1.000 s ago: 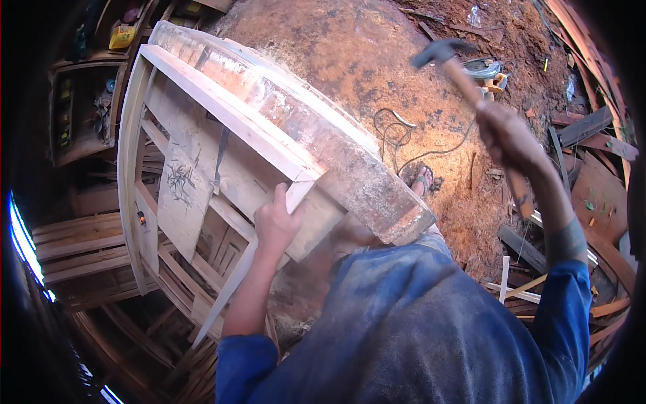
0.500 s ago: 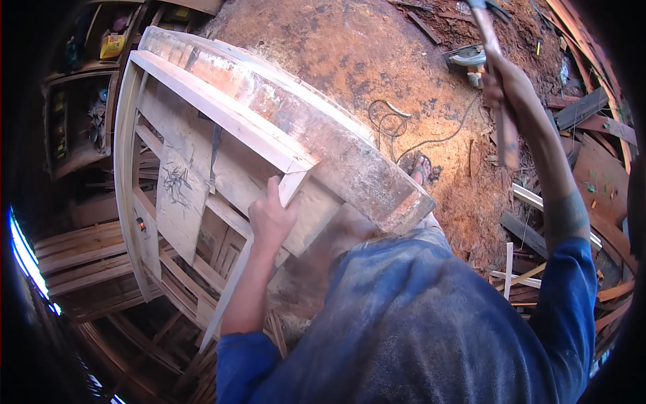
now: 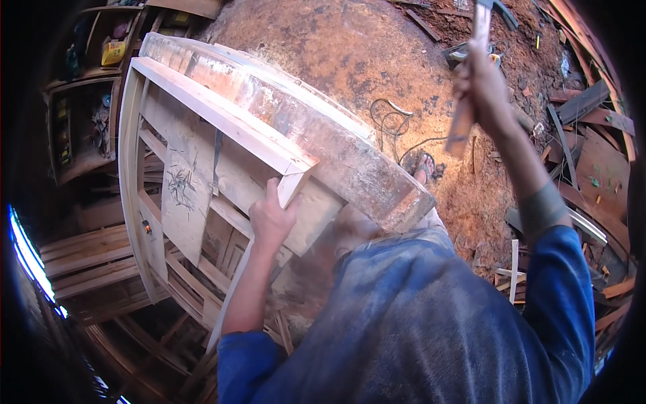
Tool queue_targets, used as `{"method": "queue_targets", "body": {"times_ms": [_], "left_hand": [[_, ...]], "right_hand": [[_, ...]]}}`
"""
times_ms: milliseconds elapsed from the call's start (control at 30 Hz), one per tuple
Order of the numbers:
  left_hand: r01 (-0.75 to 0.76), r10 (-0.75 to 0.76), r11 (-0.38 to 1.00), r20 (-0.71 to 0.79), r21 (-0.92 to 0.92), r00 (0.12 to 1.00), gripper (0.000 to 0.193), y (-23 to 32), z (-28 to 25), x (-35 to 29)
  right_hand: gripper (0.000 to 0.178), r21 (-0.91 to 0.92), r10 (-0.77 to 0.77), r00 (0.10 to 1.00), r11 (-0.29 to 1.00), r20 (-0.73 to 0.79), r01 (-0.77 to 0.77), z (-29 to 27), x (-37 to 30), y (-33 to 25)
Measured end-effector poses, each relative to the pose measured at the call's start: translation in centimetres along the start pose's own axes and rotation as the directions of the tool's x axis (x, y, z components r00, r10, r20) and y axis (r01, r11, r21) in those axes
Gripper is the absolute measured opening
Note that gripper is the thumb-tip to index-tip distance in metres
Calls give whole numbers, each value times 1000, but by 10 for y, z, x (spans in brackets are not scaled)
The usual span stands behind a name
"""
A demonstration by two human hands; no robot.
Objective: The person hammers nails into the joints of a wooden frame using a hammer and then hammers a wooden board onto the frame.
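- The wooden frame (image 3: 219, 111) fills much of the left half, one corner near the centre, just above the left hand (image 3: 272, 219).
- That hand is wrapped around the frame's side below the corner.
- The right hand (image 3: 487, 87), upper right and well apart from the frame, grips a hammer (image 3: 461, 128) by its handle.
- A thick beam (image 3: 330, 148) runs alongside the frame.
- Nails (image 3: 180, 185) lie on a board (image 3: 190, 232), left of centre.

Carpentry workshop: hammer (image 3: 461, 126), pale wooden frame (image 3: 222, 113), scattered nails (image 3: 180, 187), stacked planks (image 3: 87, 250) at left, scrap timber (image 3: 583, 104) at right.
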State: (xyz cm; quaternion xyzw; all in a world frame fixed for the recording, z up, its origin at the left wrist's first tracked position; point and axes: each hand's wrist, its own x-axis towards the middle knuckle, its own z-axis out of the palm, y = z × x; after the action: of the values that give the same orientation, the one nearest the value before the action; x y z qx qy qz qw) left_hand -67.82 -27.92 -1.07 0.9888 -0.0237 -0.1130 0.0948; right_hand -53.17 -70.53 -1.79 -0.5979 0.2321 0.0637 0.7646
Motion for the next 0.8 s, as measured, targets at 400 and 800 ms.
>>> {"method": "queue_targets", "body": {"times_ms": [400, 800], "left_hand": [[24, -18, 993, 59, -112, 998, 51, 0, -7, -3], [83, -73, 987, 83, -135, 994, 53, -12, -11, -8]], "right_hand": [[40, 3, 101, 994, 995, 45, -101, -11, 1, -14], [34, -624, 644, 621, 722, 447, -299, 43, -134, 65]]}}
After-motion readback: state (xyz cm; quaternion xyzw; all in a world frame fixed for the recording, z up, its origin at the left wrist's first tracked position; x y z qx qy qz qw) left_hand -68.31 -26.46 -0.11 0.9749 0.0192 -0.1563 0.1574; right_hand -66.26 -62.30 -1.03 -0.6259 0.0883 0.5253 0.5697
